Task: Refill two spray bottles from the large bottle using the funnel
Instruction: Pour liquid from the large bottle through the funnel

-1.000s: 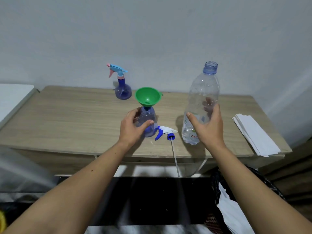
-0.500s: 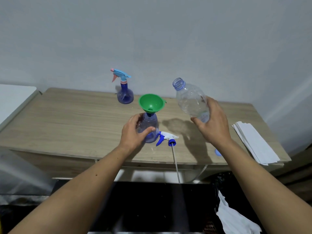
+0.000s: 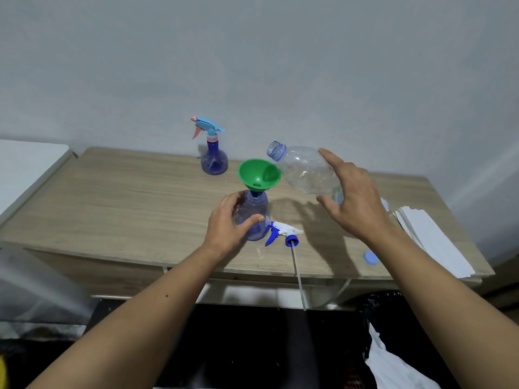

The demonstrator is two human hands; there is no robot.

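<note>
Left hand (image 3: 230, 223) gripping spray bottle (image 3: 252, 217), right hand (image 3: 351, 197) gripping tilted large bottle (image 3: 306, 172): risk of spilling past funnel (image 3: 259, 173) onto tabletop (image 3: 126, 197).

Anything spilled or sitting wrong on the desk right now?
No spill visible. One oddity: the removed spray head lies at the front edge of the table, its dip tube overhanging, easily knocked off.

Pale grey wall (image 3: 280, 66) — light wooden table (image 3: 126, 209) against it.
</note>
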